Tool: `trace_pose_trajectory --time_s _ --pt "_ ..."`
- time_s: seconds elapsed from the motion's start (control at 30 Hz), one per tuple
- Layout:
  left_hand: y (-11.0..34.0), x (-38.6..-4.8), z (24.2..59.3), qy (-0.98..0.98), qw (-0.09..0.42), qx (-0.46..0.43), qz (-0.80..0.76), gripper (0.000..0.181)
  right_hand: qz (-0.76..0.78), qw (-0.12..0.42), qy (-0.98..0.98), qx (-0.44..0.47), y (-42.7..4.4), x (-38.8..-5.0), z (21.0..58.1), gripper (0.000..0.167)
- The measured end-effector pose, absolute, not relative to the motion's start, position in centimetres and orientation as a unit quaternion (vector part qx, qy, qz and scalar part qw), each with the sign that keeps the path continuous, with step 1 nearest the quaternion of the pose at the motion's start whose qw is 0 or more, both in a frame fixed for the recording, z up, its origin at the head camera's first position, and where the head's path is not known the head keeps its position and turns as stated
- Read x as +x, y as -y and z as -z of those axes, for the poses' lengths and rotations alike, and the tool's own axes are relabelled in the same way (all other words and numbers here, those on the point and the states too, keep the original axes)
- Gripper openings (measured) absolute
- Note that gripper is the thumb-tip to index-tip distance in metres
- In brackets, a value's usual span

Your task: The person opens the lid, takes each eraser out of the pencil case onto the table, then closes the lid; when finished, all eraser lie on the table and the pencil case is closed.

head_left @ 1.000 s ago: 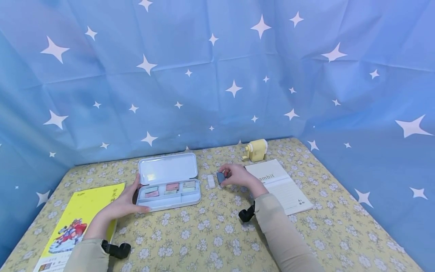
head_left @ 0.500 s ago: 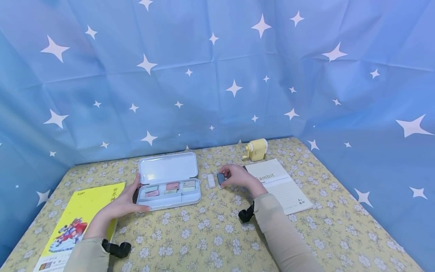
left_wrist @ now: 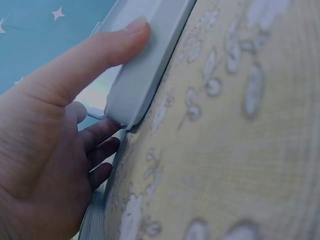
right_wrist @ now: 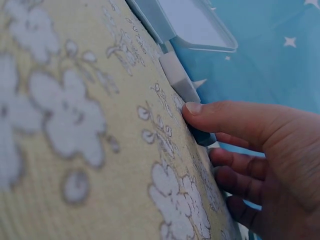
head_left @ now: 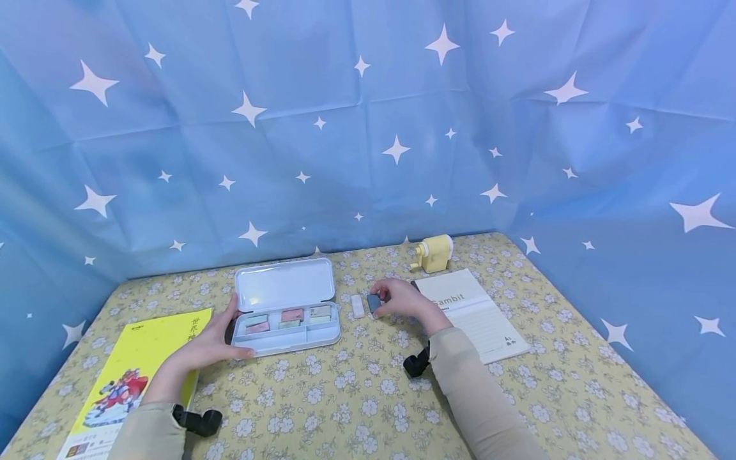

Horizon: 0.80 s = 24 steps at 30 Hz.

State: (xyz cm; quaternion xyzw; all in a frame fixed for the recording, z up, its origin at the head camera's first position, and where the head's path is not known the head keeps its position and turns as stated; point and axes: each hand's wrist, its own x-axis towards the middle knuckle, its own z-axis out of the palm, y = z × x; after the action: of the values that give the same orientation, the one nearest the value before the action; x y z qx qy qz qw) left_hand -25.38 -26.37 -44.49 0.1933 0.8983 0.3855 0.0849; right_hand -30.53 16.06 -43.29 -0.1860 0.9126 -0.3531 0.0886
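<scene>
An open pale-blue pencil case (head_left: 282, 344) lies left of centre with its lid tipped back. Several small pink, green and grey blocks, like erasers (head_left: 291, 315), sit in its rear compartments. My left hand (head_left: 209, 348) holds the case's left end. In the left wrist view the thumb lies along the case's front wall (left_wrist: 145, 75), the other fingers around the left corner. To the right of the case, my right hand (head_left: 402, 299) pinches a dark blue-grey eraser (head_left: 373, 303) at the tabletop. A white eraser (head_left: 357, 306) lies between it and the case.
A yellow-covered book (head_left: 155, 345) lies at the left, partly under my left forearm. On the right is a cream notebook (head_left: 483, 326), behind it a yellow crank pencil sharpener (head_left: 435, 253). A blue star-patterned curtain (head_left: 345, 128) hangs behind the flowered tablecloth (head_left: 322, 409).
</scene>
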Motion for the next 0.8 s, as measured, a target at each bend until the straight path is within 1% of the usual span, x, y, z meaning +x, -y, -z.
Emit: trace_pose_trajectory --time_s 0.2,0.4,0.53,0.8 --pt "26.4 -25.4 44.5 -0.899 0.086 0.192 -0.383 0.126 0.359 0.095 -0.909 -0.189 -16.2 -30.6 43.3 0.044" --pt "26.3 -25.1 44.1 -0.898 0.088 0.19 -0.387 0.125 0.393 0.13 -0.892 -0.181 -16.6 -30.7 42.7 0.052" --pt "26.3 -25.0 43.9 -0.897 0.089 0.189 -0.39 0.125 0.406 0.144 -0.885 -0.179 -16.5 -30.8 41.7 0.05" --pt "26.3 -25.2 44.2 -0.898 0.092 0.189 -0.386 0.125 0.351 0.128 -0.898 -0.233 -14.5 -31.6 39.7 0.045"
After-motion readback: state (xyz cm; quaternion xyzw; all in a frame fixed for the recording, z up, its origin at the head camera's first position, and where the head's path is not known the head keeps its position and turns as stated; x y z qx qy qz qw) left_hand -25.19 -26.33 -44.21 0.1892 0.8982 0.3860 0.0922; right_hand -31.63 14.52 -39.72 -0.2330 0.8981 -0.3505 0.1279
